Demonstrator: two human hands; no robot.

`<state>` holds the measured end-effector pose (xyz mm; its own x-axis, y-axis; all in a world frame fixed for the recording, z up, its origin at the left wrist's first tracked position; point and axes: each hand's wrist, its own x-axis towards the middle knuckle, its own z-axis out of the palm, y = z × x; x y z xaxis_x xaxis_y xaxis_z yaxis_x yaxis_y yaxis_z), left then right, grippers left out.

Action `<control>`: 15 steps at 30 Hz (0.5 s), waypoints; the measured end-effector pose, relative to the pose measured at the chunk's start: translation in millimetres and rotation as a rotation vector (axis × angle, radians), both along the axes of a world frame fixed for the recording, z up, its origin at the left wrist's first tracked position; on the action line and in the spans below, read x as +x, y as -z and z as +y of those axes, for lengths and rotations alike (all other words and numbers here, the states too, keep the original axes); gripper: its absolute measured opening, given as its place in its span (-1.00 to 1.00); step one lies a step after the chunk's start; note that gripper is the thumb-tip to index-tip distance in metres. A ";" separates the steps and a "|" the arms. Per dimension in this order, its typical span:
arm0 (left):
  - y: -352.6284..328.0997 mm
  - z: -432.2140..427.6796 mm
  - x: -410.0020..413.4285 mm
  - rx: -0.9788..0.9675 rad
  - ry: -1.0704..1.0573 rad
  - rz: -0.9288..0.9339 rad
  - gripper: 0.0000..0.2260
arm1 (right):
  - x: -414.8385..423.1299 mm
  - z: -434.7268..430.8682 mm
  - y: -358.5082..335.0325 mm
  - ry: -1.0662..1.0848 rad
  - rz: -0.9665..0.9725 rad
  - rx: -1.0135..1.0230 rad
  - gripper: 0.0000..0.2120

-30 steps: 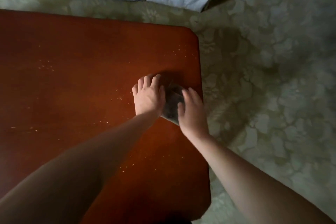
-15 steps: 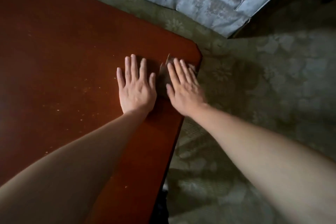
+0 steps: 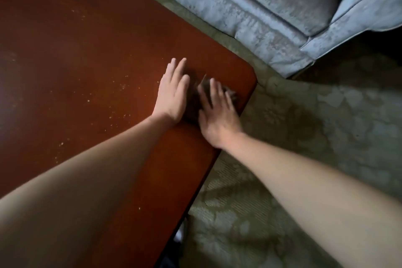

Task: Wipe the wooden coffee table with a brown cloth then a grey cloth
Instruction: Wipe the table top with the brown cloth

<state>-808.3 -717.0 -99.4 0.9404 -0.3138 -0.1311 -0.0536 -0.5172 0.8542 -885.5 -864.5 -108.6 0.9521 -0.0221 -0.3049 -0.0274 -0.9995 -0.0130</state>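
The table [image 3: 76, 61] fills our left side, its corner near the sofa [image 3: 261, 6]. Our left hand [image 3: 171, 98] lies flat, fingers together. Our right hand [image 3: 217, 119] presses down, fingers spread, on the cloth [image 3: 193, 103] near that corner.

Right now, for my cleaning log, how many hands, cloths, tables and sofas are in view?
Hands: 2 (left hand, right hand)
Cloths: 1 (cloth between the hands)
Tables: 1 (coffee table)
Sofas: 1 (sofa)
Total: 5
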 end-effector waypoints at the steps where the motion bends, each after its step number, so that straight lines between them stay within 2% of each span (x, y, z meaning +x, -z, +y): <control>1: -8.0 8.1 -8.2 -0.043 -0.027 0.057 -0.49 | -21.9 18.9 -2.3 -0.038 0.025 0.009 -0.36; 5: -28.2 58.0 -81.1 0.196 -0.092 -0.026 -0.50 | -108.7 76.4 -0.9 -0.246 0.032 0.090 -0.37; 7: -24.9 83.7 -117.2 0.334 -0.142 -0.054 -0.49 | -121.8 78.6 0.3 -0.302 0.070 0.077 -0.37; 11: -3.0 136.4 -162.5 0.591 -0.337 -0.025 -0.49 | -89.3 56.6 4.2 -0.301 0.057 0.026 -0.39; 15: 17.6 206.0 -192.6 0.733 -0.769 0.164 -0.39 | -13.1 18.1 4.1 -0.088 0.009 -0.014 -0.36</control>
<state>-1000.9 -511.0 -117.0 0.8061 0.5607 -0.1893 0.5914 -0.7527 0.2891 -898.5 -846.4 -112.6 0.9477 0.0570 -0.3141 0.0604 -0.9982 0.0011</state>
